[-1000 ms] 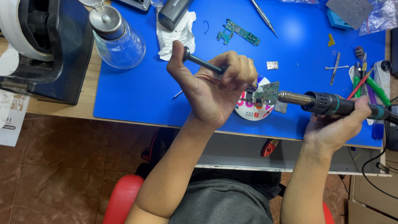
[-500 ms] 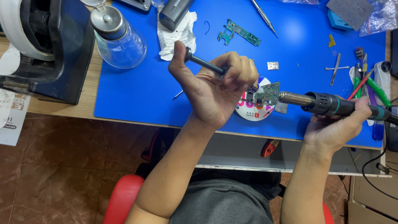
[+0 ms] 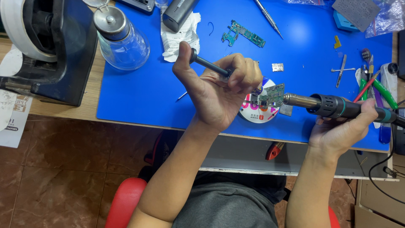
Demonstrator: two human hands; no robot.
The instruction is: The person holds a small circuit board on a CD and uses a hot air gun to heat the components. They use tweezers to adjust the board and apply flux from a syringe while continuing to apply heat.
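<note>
— Blue mat (image 3: pixel 139 90) covers most of the wooden table (image 3: pixel 63 110), with brown tiled floor (image 3: pixel 63 169) below. What is being worked on?

— A small green circuit board (image 3: pixel 273 93), held up above the mat's near edge, over a round white tin (image 3: pixel 253 115). The left hand (image 3: pixel 219 90) has its fingers (image 3: pixel 242 69) curled tight around a dark slim tool (image 3: pixel 209 64) whose far end meets the board; exactly how the board is clamped is hidden by the knuckles.

— And the other hand?

— The right hand (image 3: pixel 341 131) grips a hot-air handpiece (image 3: pixel 337 106) from beneath, fingers wrapped around its black barrel. Its metal nozzle points left and sits just beside the board's right edge; I cannot tell if they touch.

— What lies around?

— A second green circuit board (image 3: pixel 242 33) lies flat farther back on the mat, near a crumpled white paper (image 3: pixel 180 36). A glass jar (image 3: pixel 122 40) with a metal lid stands at the left, next to a black machine (image 3: pixel 46 50). Tweezers (image 3: pixel 341 65) and coloured-handled tools (image 3: pixel 375 86) rest at the right.
</note>
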